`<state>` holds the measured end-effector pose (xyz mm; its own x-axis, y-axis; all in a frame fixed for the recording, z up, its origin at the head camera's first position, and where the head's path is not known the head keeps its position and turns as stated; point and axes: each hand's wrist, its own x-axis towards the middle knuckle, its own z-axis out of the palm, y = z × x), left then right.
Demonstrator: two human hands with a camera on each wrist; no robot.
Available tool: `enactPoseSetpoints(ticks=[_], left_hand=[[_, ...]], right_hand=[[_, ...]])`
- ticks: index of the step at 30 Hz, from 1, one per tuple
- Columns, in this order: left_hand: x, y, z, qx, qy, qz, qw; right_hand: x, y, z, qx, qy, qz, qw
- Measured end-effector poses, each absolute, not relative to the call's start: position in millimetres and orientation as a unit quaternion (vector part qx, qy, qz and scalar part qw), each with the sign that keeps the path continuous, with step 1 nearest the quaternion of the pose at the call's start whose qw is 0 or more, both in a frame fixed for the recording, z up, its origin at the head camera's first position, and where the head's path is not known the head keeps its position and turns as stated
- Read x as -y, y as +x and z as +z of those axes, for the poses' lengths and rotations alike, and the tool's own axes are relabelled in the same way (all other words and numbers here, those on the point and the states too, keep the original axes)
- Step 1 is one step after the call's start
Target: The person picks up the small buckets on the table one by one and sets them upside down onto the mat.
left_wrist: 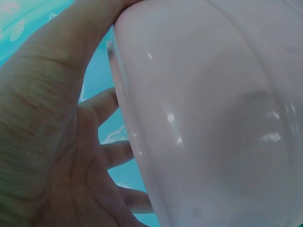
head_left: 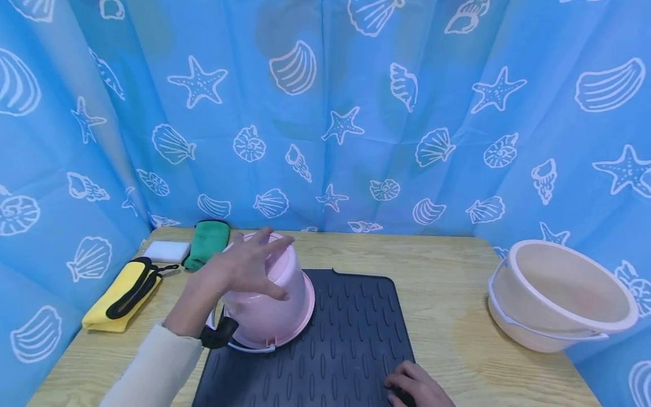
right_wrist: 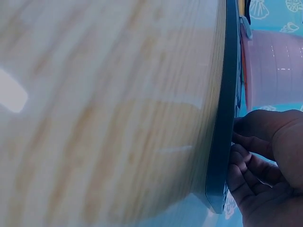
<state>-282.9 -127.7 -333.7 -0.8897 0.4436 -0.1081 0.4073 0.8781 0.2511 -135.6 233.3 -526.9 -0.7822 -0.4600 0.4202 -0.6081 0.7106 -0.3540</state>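
A pink bucket (head_left: 264, 322) stands upside down on the black ribbed mat (head_left: 330, 350), its white handle lying by the rim. Over its upturned base my left hand (head_left: 244, 265) is spread, the thumb reaching down one side. In the left wrist view the fingers (left_wrist: 118, 153) of that hand show past the bucket's edge (left_wrist: 213, 123), their tips hidden behind it. My right hand (head_left: 417, 384) rests at the mat's right edge with loosely bent fingers. The right wrist view shows those fingertips touching the mat (right_wrist: 225, 109).
A beige basin-like bucket with a handle (head_left: 554, 333) sits tilted at the table's right. On the left lie a folded yellow cloth with black trim (head_left: 122, 294), a green cloth (head_left: 209, 240) and a white sponge-like block (head_left: 166, 251). A blue seashell curtain (head_left: 325, 113) surrounds the wooden table (head_left: 437, 254).
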Motion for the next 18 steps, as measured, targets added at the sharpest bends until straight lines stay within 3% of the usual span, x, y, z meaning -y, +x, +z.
enactPoseSetpoints(ticks=[7, 18], left_hand=[[116.2, -281.6, -333.7, -0.972, 0.196, 0.084, 0.098], [110.8, -281.8, -333.9, -0.972, 0.198, 0.074, 0.108]], right_hand=[[-231.7, -135.8, -528.0, 0.905, 0.305, 0.239, 0.177], [-232.8, -135.9, -527.9, 0.909, 0.301, 0.238, 0.161]])
